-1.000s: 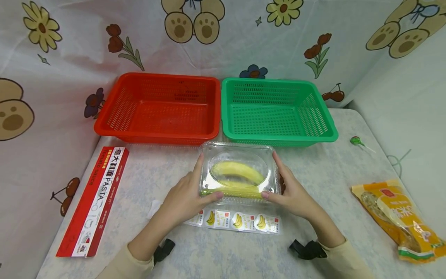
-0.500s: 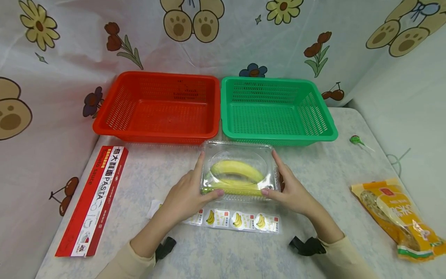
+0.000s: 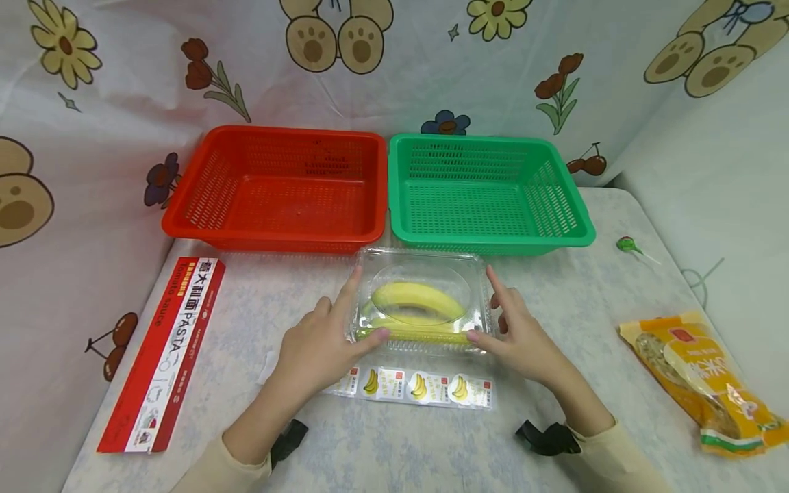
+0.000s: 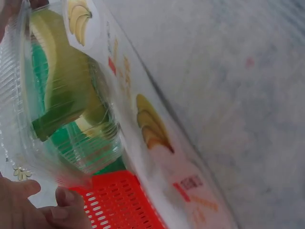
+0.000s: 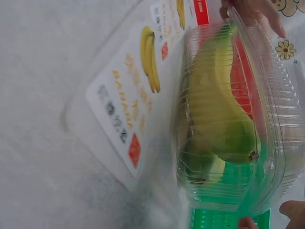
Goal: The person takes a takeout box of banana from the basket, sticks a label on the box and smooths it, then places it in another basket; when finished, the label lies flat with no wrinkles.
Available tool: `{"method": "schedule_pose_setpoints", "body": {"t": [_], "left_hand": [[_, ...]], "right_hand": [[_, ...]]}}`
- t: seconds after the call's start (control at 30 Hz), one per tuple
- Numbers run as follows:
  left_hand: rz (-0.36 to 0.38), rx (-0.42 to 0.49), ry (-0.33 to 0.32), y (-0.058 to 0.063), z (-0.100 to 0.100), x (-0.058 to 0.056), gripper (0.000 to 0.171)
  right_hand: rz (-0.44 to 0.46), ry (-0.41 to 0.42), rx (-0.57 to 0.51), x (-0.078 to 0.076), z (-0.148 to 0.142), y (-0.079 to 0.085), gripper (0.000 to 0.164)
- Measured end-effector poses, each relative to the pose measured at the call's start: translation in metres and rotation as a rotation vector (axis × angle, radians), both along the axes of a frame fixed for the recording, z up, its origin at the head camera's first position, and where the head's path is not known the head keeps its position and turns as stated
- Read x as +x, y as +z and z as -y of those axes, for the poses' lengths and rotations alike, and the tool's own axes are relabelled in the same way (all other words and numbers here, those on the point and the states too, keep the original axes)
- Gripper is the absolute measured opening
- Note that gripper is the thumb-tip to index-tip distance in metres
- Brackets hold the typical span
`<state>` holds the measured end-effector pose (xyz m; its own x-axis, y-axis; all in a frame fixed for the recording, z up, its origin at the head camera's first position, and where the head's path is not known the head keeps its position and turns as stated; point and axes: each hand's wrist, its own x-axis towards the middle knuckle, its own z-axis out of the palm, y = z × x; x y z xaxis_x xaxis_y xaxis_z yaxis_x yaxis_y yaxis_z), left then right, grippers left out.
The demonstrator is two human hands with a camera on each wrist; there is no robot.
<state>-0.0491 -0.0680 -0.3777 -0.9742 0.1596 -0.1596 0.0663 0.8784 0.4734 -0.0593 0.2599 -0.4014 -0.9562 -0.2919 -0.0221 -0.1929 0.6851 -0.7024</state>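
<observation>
A clear plastic clamshell box (image 3: 425,263) with bananas (image 3: 419,298) inside stands in front of the two baskets, its lid down. At its left end is my left hand (image 3: 320,346), thumb over the front edge and index finger extended along the side. My right hand (image 3: 520,335) is at the opposite end, its thumb tip at the front corner and its index finger pointing forward. The left wrist view shows bent left fingers (image 4: 62,210) close by the box's end. Just in front of the box lies a strip of banana labels (image 3: 401,385), partly covered by my left hand.
A red basket (image 3: 271,244) and a green basket (image 3: 493,241) stand side by side at the back. A red pasta box (image 3: 163,356) lies at left. On the right are a lollipop (image 3: 627,244) and an orange food bag (image 3: 703,383).
My right hand has eased slightly off the box's right end, showing more of its fingers. The left hand has shifted a little left. The box has stayed almost in place.
</observation>
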Motion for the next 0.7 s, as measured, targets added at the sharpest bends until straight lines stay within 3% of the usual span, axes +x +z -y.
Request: {"method": "schedule_pose_setpoints", "body": {"t": [0.13, 0.2, 0.37, 0.43, 0.53, 0.7], "left_hand": [[-0.124, 0.024, 0.01, 0.006, -0.001, 0.01, 0.093], [-0.239, 0.075, -0.012, 0.008, -0.003, 0.018, 0.089], [-0.594, 0.206, -0.189, 0.012, -0.015, 0.036, 0.061], [-0.653, 0.23, -0.28, 0.014, -0.024, 0.043, 0.052], [-0.585, 0.238, -0.408, 0.015, -0.037, 0.051, 0.046], [-0.28, 0.213, -0.573, 0.003, -0.057, 0.058, 0.044]], "right_hand": [[-0.076, -0.054, -0.012, 0.01, -0.005, 0.003, 0.098], [-0.146, -0.08, -0.042, 0.015, -0.008, 0.003, 0.095], [-0.346, -0.152, -0.15, 0.029, -0.012, 0.0, 0.071], [-0.378, -0.176, -0.191, 0.036, -0.015, -0.001, 0.06], [-0.372, -0.191, -0.228, 0.048, -0.021, -0.003, 0.05], [-0.291, -0.171, -0.196, 0.066, -0.028, -0.009, 0.039]]}}
